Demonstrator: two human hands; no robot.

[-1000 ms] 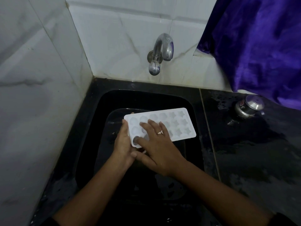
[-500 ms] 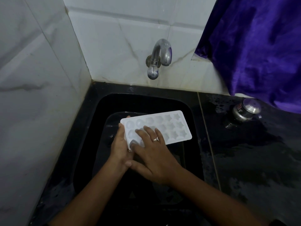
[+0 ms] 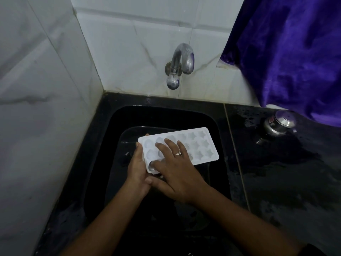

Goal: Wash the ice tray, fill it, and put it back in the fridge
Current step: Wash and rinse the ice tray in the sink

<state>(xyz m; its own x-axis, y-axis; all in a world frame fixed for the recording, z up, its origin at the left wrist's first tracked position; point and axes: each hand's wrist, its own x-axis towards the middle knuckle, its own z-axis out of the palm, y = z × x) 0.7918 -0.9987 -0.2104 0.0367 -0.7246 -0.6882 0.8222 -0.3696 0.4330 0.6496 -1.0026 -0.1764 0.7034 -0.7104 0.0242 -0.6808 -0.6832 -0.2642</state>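
A white ice tray with star and round moulds is held over the black sink, cavities facing up. My left hand grips its left short end from below and the side. My right hand, with a ring on one finger, lies flat on top of the tray's left half, fingers spread over the cavities and thumb under the near edge. The chrome tap sticks out of the tiled wall above the sink; no water shows running from it.
A dark basin or dish sits inside the sink under the tray. A small steel pot stands on the wet black counter at right. A purple cloth hangs at upper right. White marble tiles close off the left.
The tray and both hands have stayed in nearly the same place over the sink. My right fingers have shifted slightly across the tray's left cavities.
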